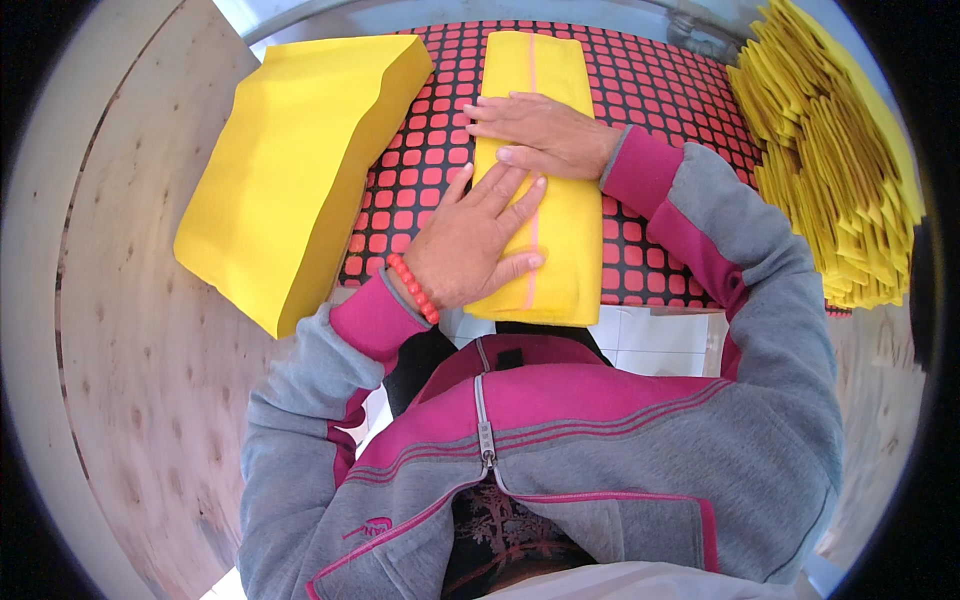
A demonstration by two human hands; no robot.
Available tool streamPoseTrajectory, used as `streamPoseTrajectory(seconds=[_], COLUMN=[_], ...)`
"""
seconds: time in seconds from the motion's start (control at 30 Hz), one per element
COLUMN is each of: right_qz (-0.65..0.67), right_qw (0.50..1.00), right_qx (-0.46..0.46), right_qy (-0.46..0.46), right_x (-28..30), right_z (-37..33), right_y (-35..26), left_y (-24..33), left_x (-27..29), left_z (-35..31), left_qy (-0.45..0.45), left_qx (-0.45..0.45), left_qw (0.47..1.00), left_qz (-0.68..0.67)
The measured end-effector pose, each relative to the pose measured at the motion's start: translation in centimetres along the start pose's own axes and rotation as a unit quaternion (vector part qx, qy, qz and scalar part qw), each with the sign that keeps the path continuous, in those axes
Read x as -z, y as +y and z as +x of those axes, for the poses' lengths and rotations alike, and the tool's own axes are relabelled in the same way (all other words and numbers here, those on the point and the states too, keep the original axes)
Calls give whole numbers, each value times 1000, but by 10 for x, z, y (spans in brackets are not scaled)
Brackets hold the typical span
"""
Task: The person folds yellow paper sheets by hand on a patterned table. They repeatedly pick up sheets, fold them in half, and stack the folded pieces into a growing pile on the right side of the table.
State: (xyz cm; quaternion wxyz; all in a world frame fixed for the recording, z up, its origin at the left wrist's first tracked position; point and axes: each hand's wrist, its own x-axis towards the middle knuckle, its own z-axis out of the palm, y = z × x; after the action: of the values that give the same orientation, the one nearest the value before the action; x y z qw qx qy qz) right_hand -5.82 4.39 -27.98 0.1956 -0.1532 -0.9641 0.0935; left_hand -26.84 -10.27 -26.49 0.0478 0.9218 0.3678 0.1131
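Left hand: palm down, fingers and thumb spread, none pinching. The left hand (465, 240) had its fingers on the cloth and its heel over the left long edge, perhaps to press a wide area evenly.
Right hand: laid flat, fingers extended, gripping nothing. The right hand (550, 132) crossed the cloth farther from the body, its fingertips just past the left edge; its thumb met or nearly met the left fingertips. Contact there could not be told for certain. The placing seemed to keep the layers down.
Cloth under hands: a long folded yellow cloth with a thin pink stripe (565, 260) lay lengthwise, pointing away from the body, probably so both hands could reach its length. Near end appeared to jut past the tabletop edge.
Tabletop: a tabletop with a black cover of red rounded squares (640, 150) bore the cloth, giving a flat backing.
Left side: a thick, smooth-topped yellow sheet stack (290, 150) sat beside the cloth, apart from it, seemingly within easy reach.
Right side: a heaped pile of folded yellow pieces (835, 200) stood beyond the right forearm, apparently kept separate.
Wrist: red bead bracelet (412, 287), left.
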Motion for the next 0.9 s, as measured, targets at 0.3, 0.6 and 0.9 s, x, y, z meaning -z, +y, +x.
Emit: streamPoseTrajectory(seconds=[0.3,0.6,0.9], right_qz=[-45,-117,-63], right_qw=[998,990,988], right_qx=[-41,-62,-141], right_qy=[15,44,-10], right_x=[2,-4,-8], right_z=[19,37,40], right_y=[65,134,152], left_y=[5,7,-17], left_x=[10,13,25], left_z=[0,-3,1], left_qy=[-18,-46,-2], left_qx=[21,41,28], left_qw=[999,998,996], left_qz=[-21,-35,-88])
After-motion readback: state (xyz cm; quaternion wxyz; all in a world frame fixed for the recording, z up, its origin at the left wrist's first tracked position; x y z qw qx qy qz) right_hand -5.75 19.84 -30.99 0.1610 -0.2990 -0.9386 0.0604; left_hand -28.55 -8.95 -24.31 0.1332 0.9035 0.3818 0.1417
